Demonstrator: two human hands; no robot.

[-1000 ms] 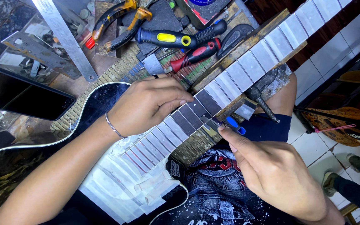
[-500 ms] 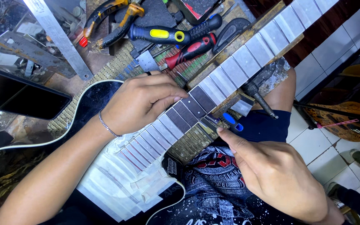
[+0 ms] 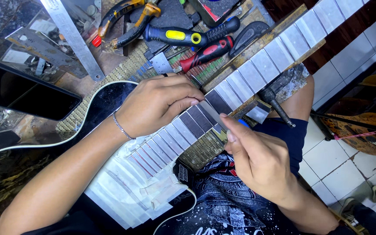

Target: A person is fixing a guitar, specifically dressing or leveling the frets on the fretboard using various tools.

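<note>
Head view, left hand steadying taped neck, right hand at edge

The workbench behind the guitar neck is crowded: screwdrivers, pliers and a steel ruler lie close together, leaving little room to reach in. The left hand covers the neck's middle. The neck's far end is unobstructed, and open tiled floor lies beyond the workbench's right edge.
</note>
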